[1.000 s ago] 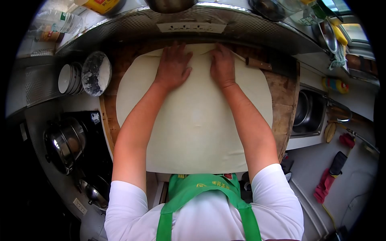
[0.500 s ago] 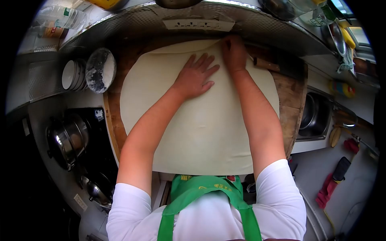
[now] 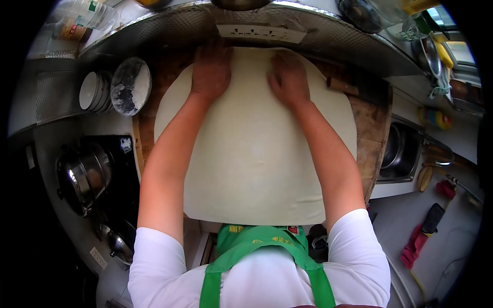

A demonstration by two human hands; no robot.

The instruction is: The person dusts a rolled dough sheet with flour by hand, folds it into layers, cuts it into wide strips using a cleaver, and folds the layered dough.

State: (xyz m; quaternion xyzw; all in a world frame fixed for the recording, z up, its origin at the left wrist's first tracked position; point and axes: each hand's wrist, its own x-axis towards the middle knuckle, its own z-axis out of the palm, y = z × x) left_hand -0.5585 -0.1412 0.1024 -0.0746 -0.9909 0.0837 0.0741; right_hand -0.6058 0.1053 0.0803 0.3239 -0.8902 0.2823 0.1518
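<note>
A very large, pale, thin sheet of rolled dough (image 3: 251,149) lies over a wooden board, its near edge hanging over toward the green apron. My left hand (image 3: 211,74) is at the sheet's far left edge, its fingers stretched forward and blurred by motion. On the far right part of the dough rests my right hand (image 3: 291,79), thumb apart from the fingers, which are also a little blurred. No tool shows in either hand.
The wooden board (image 3: 371,141) shows beside the dough. A brown wooden handle (image 3: 342,85) lies at the far right. At left stand a floury bowl (image 3: 139,90), stacked white bowls (image 3: 89,91) and a steel pot (image 3: 77,179). A sink (image 3: 398,151) is at right.
My left hand has moved forward and left to the far edge. My right hand has come slightly back and left, off its grip on that edge. The folded far edge now lies flatter.
</note>
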